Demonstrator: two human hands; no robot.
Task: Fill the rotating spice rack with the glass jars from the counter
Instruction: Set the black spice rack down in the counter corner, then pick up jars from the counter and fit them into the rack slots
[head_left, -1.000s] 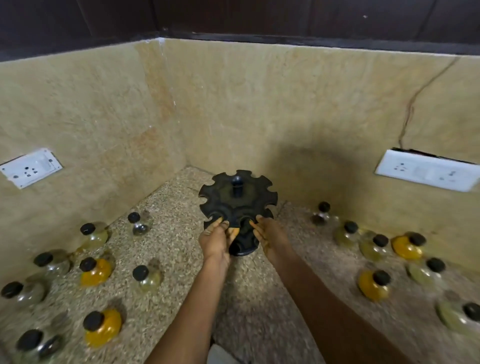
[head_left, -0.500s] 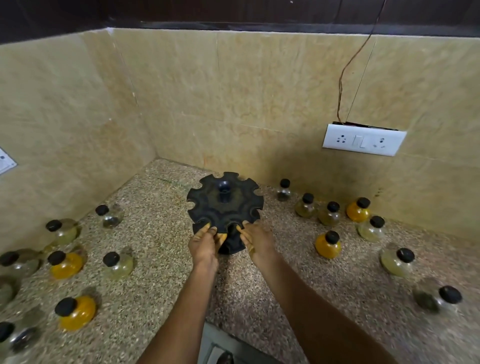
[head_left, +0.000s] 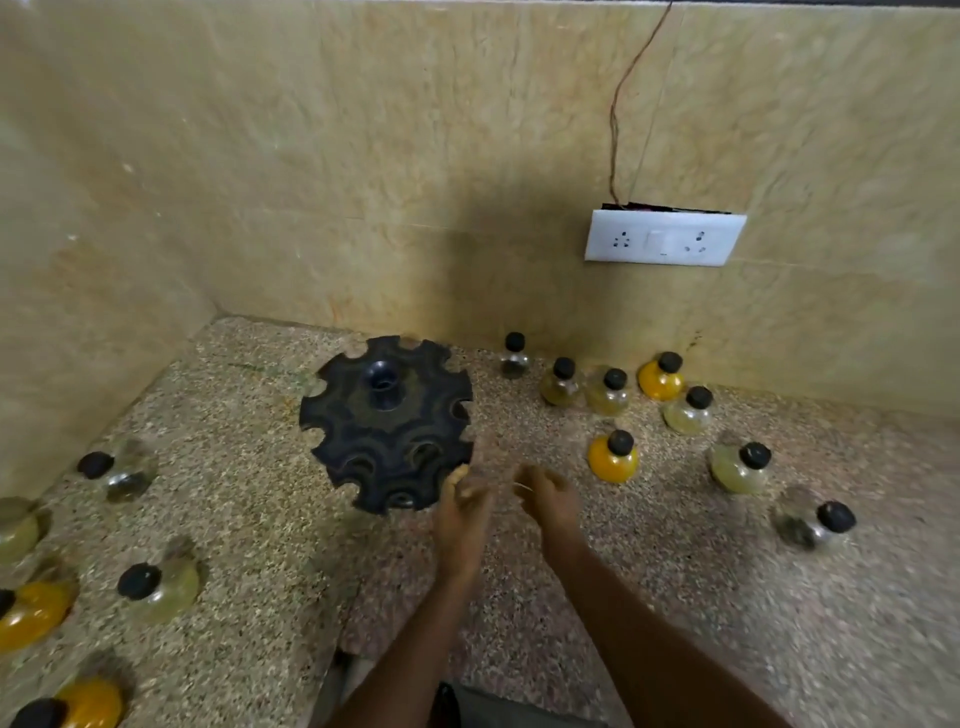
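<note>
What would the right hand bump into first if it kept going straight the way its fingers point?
Hard to say: the right hand is blurred. Its fingers seem to point up and left, toward the black notched plastic spice rack, so it would probably meet the rack's near edge first. No glass jar lies between them.

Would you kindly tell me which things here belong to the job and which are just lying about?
Job: rack; jars on the counter, such as the orange jar and the clear jar; both empty hands.
Lying about: socket; wire.
</note>
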